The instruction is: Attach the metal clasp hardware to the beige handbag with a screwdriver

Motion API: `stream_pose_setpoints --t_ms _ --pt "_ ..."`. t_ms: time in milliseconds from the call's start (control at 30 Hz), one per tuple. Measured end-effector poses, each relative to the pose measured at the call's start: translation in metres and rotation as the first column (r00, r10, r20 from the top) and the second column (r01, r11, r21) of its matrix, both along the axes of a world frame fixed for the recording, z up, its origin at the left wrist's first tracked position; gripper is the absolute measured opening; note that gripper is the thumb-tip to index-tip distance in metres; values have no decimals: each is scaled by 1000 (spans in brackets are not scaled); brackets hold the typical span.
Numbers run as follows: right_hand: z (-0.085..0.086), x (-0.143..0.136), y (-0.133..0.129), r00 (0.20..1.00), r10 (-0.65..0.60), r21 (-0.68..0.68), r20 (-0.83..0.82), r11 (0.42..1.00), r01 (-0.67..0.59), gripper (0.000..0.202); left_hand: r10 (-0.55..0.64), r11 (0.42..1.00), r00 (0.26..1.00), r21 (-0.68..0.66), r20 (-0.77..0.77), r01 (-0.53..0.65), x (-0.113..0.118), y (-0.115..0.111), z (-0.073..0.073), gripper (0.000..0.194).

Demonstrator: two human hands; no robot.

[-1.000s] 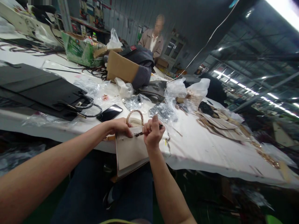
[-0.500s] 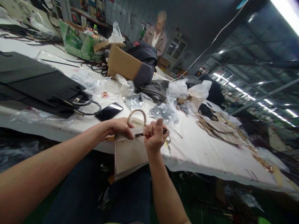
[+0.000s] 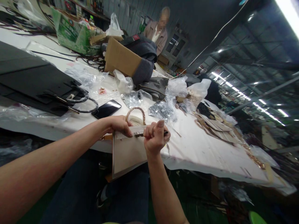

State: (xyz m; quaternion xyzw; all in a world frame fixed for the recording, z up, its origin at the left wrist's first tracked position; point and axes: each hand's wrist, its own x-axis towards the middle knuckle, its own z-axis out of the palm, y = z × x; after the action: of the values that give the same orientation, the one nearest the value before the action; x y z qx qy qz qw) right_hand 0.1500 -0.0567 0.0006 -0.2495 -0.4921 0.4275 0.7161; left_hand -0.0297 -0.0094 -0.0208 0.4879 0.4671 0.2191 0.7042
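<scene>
The person's left hand (image 3: 119,125) presses down on the top edge of a beige handbag (image 3: 127,152), fingers bent over the flap near the bag's left corner; its grip is closed on the bag's edge. The right hand (image 3: 155,138) is clenched into a fist around a slim metal tool (image 3: 139,134), thumb raised, with the tool's tip pointing left toward the left fingers and lying against the bag's top edge. A dark end of the tool shows just past the right side of the fist.

The handbag hangs off the near edge of the white counter (image 3: 198,149), its upper part on the counter and its body tilted down over the person's lap. Its braided loop handle (image 3: 135,112) stands up just behind the 2 hands.

Behind the left hand a black phone (image 3: 106,109) lies flat on the counter, beside black bag panels (image 3: 30,84) with thin black handles. Crumpled clear plastic bags (image 3: 161,110) lie behind the right hand. Farther back sit a brown cardboard box (image 3: 120,60) and a green carton (image 3: 70,34). Another person (image 3: 157,32) in a tan jacket stands beyond the far side of the counter. Flat tan pieces (image 3: 217,124) are scattered well to the right.
</scene>
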Motion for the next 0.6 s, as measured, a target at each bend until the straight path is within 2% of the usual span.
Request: stream_pose_setpoints --t_ms 233,467,533,600 --pt "3 -5 0 1000 -11 4 23 1000 11 70 -8 1000 1000 16 21 8 1 -2 -1 33" --pt "-7 -14 2 978 -63 -97 200 992 83 71 14 1000 1000 28 -4 -14 0 -4 -2 34" --pt "-5 -13 7 981 -23 -126 195 991 48 70 17 1000 1000 19 -18 -17 1 -3 -1 36" --pt "3 -10 17 988 67 -171 141 984 -43 72 7 1000 1000 22 -29 -6 2 -3 0 36"
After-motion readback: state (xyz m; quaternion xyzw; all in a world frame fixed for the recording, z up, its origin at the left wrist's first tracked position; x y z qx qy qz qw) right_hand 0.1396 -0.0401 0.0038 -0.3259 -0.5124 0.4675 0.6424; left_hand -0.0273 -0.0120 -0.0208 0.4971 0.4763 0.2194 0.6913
